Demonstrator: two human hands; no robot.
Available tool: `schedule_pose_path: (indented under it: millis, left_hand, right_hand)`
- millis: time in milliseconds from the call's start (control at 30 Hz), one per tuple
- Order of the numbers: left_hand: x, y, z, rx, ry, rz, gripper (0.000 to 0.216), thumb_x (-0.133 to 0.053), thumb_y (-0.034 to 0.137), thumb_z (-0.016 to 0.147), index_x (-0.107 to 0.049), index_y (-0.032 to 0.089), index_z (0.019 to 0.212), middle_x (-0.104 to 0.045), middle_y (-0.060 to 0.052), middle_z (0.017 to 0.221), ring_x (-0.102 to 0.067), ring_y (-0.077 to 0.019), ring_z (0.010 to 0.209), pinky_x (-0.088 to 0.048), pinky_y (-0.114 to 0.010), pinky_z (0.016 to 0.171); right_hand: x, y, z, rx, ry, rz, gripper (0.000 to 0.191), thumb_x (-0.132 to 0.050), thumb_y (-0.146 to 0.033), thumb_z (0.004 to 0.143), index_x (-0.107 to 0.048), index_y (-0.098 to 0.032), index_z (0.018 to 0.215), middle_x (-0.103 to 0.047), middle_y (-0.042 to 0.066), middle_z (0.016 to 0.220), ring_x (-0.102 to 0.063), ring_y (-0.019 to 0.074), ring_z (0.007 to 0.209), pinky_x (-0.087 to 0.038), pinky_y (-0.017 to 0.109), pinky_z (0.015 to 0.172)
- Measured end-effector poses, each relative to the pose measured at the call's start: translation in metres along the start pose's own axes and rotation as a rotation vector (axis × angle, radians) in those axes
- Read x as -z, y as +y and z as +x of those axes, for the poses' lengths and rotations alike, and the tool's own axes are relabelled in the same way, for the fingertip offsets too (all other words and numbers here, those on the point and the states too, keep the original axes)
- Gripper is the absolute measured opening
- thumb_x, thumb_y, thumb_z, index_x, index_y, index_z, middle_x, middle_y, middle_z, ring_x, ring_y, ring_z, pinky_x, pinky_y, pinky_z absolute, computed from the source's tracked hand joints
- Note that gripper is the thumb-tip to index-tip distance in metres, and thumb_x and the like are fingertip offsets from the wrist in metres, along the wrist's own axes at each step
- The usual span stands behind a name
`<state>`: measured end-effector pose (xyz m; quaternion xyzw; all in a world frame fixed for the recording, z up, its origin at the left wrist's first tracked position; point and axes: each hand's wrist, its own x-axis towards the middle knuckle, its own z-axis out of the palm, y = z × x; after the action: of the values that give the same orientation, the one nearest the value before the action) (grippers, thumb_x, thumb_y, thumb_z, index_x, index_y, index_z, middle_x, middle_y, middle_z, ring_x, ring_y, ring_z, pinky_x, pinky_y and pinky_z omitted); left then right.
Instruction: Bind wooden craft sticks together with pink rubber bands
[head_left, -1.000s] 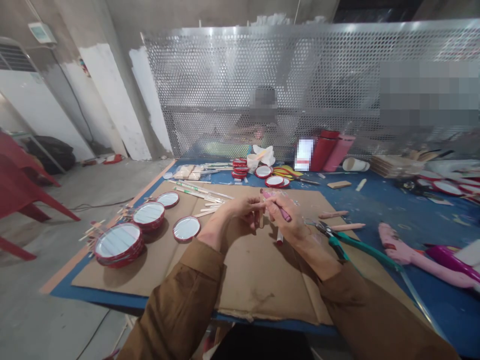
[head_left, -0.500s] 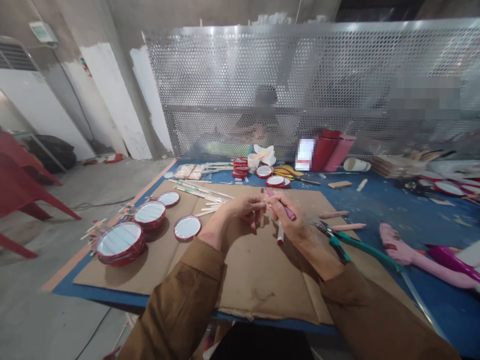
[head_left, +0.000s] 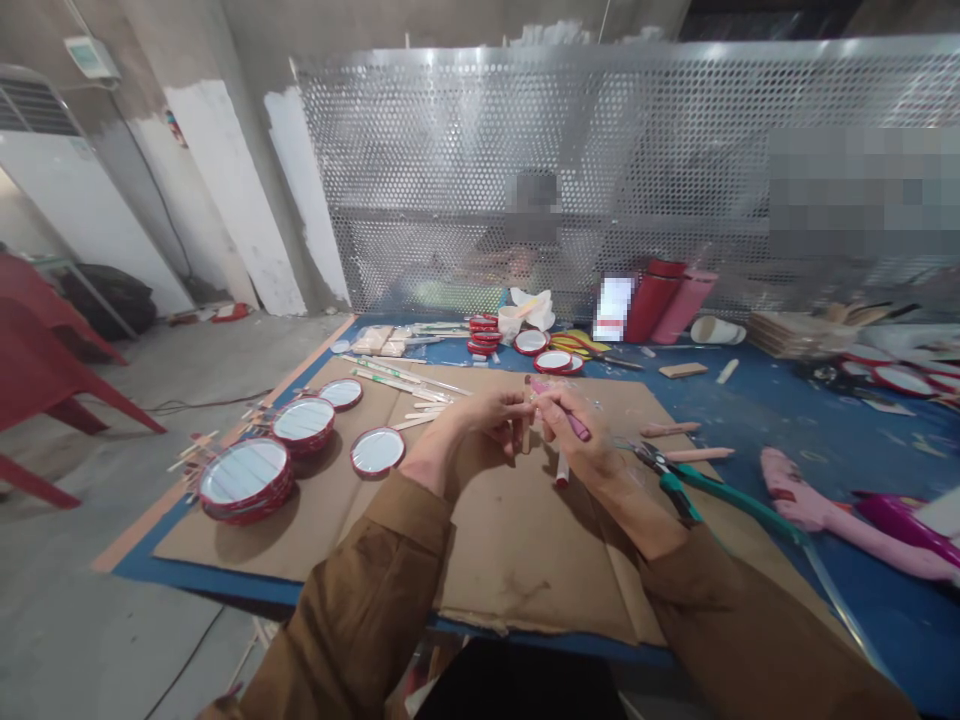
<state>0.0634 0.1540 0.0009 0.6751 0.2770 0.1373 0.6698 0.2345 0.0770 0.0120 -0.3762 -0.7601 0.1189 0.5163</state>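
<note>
- Centre of the frame, over the cardboard sheet [head_left: 525, 545] on the blue counter [head_left: 757, 400]: the left hand [head_left: 491, 415], its grip pinched nearly closed, fingertips on a thin wooden strip [head_left: 526, 437] that stands roughly upright
- Just right of it: the right hand [head_left: 577, 415], its grip curled closed round a pink pen-like tool [head_left: 579, 428], one end near the strip's upper part; whether tool and strip touch, I cannot tell
- Could go wrong: the strip may twist or slip, since only fingertips seem to hold it and a sideways push from the tool would turn it
- Could go wrong: the tool may skid onto the left fingertips, the hands being so close
- Could go wrong: the white tube [head_left: 562, 468] just below the right hand may roll if knocked by the wrist
- Counted near the hands: one strip, one pink tool, one white tube; further right, one pair of pliers [head_left: 679, 495] and two pinkish sticks [head_left: 671, 430]
- Counted at left: four red-rimmed pieces, namely a large round piece [head_left: 245, 472], a medium round piece [head_left: 303, 418], a small round piece [head_left: 341, 393] and a separate flat disc [head_left: 377, 452]
- Counted at upper right of centre: one red bottle [head_left: 654, 305], one pink bottle [head_left: 684, 308]
- The pale flat sticks [head_left: 424, 411] beyond the left wrist overlap too much to count
</note>
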Motion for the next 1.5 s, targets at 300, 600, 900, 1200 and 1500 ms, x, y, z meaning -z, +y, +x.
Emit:
schedule_pose_path:
  millis: [300,600,900,1200,1500]
  left_hand:
    - [-0.001,0.002,-0.001,-0.010,-0.006,0.020,0.048,-0.058,0.062,0.098,-0.065,0.015,0.097,-0.070,-0.004,0.064,-0.067,-0.0153,0.050,-0.058,-0.029,0.060]
    - [-0.006,0.009,-0.005,0.009,0.020,0.046,0.042,-0.056,0.058,0.100,-0.059,0.017,0.093,-0.068,-0.001,0.061,-0.065,-0.0151,0.046,-0.056,-0.028,0.055]
    - [-0.006,0.011,-0.006,0.027,0.035,0.077,0.045,-0.059,0.063,0.096,-0.057,0.018,0.095,-0.066,0.001,0.061,-0.066,-0.0149,0.047,-0.055,-0.026,0.054]
    - [-0.008,0.014,-0.008,0.018,0.033,0.055,0.043,-0.060,0.060,0.097,-0.059,0.017,0.101,-0.066,0.002,0.059,-0.064,-0.0126,0.046,-0.052,-0.023,0.054]
    - [-0.003,0.007,-0.005,-0.014,-0.002,0.033,0.042,-0.058,0.058,0.099,-0.061,0.016,0.101,-0.068,-0.001,0.063,-0.066,-0.0150,0.048,-0.055,-0.027,0.056]
  right_hand:
    - [0.001,-0.001,-0.001,-0.019,-0.015,0.014,0.031,-0.049,-0.044,0.103,-0.058,-0.026,0.080,-0.055,-0.001,0.065,-0.056,0.0197,0.068,-0.045,0.034,0.068]
    - [0.002,-0.001,-0.002,-0.061,0.017,0.009,0.029,-0.051,-0.041,0.103,-0.058,-0.026,0.080,-0.055,0.000,0.068,-0.054,0.0201,0.069,-0.044,0.035,0.068]
    - [0.000,-0.002,-0.003,-0.061,0.021,0.017,0.031,-0.052,-0.045,0.102,-0.057,-0.027,0.077,-0.055,-0.001,0.066,-0.055,0.0200,0.067,-0.044,0.034,0.066]
    - [0.001,-0.004,-0.001,-0.063,0.011,0.013,0.033,-0.051,-0.046,0.102,-0.056,-0.027,0.076,-0.058,0.001,0.069,-0.057,0.0207,0.071,-0.046,0.035,0.067]
    - [0.000,-0.002,0.000,-0.049,0.010,0.028,0.036,-0.050,-0.050,0.103,-0.054,-0.027,0.075,-0.054,0.000,0.068,-0.055,0.0204,0.070,-0.045,0.035,0.067]
